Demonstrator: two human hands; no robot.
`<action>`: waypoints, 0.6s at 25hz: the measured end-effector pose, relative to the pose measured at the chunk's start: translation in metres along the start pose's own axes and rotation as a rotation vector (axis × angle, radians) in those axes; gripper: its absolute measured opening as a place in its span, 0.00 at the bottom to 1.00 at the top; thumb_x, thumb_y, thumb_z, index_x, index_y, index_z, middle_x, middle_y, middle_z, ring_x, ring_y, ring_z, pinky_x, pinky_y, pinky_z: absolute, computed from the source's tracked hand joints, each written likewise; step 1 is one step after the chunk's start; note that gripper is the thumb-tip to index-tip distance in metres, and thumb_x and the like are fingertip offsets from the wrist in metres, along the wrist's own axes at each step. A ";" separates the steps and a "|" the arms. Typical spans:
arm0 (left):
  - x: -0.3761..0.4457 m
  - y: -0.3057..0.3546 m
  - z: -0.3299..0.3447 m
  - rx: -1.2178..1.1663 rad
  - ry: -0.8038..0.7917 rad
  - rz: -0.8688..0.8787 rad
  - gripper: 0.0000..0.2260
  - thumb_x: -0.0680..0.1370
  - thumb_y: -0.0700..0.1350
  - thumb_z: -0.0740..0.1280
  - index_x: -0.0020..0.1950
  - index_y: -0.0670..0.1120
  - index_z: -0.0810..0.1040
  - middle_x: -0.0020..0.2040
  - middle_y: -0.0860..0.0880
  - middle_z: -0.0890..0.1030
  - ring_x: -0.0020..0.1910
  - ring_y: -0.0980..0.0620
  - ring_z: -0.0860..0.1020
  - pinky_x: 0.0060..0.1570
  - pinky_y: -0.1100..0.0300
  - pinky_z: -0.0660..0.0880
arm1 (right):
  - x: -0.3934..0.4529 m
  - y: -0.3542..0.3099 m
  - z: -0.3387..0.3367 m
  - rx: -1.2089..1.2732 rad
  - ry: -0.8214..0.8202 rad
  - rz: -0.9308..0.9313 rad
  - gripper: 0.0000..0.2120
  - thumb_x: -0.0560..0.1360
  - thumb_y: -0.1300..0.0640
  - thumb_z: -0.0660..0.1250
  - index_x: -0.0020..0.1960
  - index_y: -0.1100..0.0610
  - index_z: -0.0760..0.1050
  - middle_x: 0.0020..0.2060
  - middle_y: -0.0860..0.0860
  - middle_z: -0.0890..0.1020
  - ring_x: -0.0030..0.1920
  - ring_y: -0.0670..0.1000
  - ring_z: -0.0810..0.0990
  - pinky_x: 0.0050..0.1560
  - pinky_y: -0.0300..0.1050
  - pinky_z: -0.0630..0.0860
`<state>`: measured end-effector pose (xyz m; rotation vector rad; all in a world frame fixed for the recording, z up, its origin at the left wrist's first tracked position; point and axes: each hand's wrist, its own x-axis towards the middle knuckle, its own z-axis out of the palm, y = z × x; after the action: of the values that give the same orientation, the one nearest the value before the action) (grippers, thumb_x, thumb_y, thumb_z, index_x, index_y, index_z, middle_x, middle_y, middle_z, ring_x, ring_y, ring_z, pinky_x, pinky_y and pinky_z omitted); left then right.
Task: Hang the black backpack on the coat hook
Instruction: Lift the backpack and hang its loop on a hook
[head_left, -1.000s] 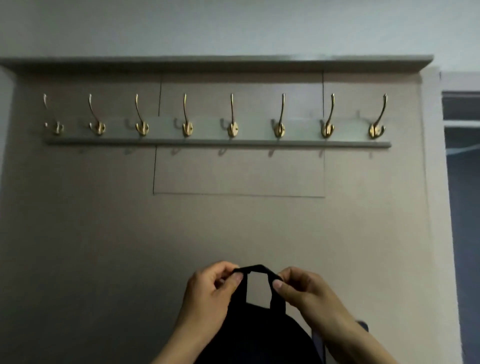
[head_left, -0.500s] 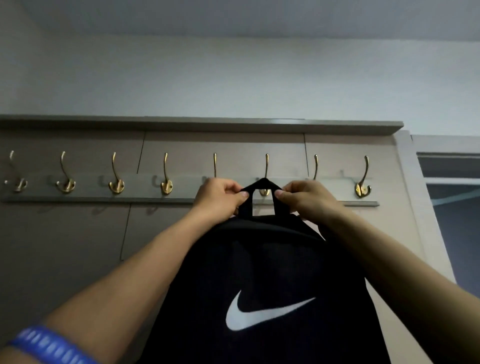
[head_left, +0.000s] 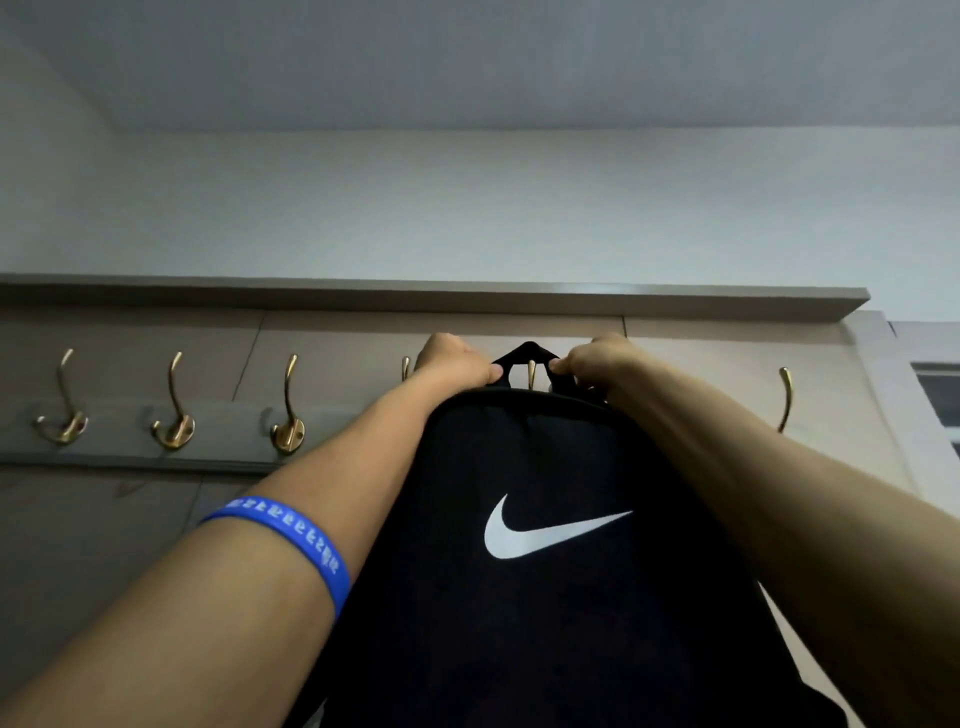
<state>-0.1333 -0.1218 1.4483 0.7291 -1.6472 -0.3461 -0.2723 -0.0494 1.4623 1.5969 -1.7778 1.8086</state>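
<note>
Head view: left hand (head_left: 457, 361) and right hand (head_left: 597, 358) pinch backpack loop (head_left: 527, 353) over hook (head_left: 531, 373).

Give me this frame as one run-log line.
stage: hooking loop | left hand: shut on handle loop | right hand: shut on handle loop | hook: tip inside loop | black backpack: raised, not released

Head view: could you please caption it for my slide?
Both hands lift the black backpack's loop over a brass hook.

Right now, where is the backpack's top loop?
The loop sits centre frame, pinched between the left hand and right hand, around a brass hook.
</note>
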 end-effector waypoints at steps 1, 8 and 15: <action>0.001 -0.004 0.003 0.020 -0.030 -0.036 0.13 0.72 0.43 0.72 0.53 0.39 0.81 0.45 0.45 0.82 0.42 0.48 0.78 0.40 0.60 0.71 | 0.001 0.003 0.005 -0.042 -0.016 0.026 0.12 0.78 0.60 0.70 0.38 0.61 0.72 0.39 0.57 0.80 0.42 0.56 0.80 0.46 0.48 0.77; -0.027 -0.059 0.028 0.077 -0.140 0.017 0.06 0.72 0.46 0.74 0.46 0.46 0.85 0.38 0.50 0.83 0.43 0.50 0.82 0.43 0.60 0.74 | -0.040 0.064 0.031 -0.139 -0.078 0.022 0.08 0.77 0.52 0.71 0.46 0.57 0.81 0.41 0.54 0.83 0.42 0.51 0.81 0.38 0.45 0.75; -0.062 -0.074 0.005 0.142 -0.205 0.149 0.11 0.76 0.43 0.70 0.57 0.44 0.84 0.52 0.47 0.83 0.52 0.53 0.77 0.50 0.64 0.68 | -0.074 0.082 0.017 -0.127 -0.112 -0.035 0.07 0.77 0.51 0.71 0.50 0.53 0.82 0.44 0.51 0.83 0.41 0.46 0.80 0.36 0.43 0.72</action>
<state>-0.1146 -0.1400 1.3551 0.6890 -1.9230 -0.2038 -0.2901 -0.0463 1.3525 1.6987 -1.8576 1.5855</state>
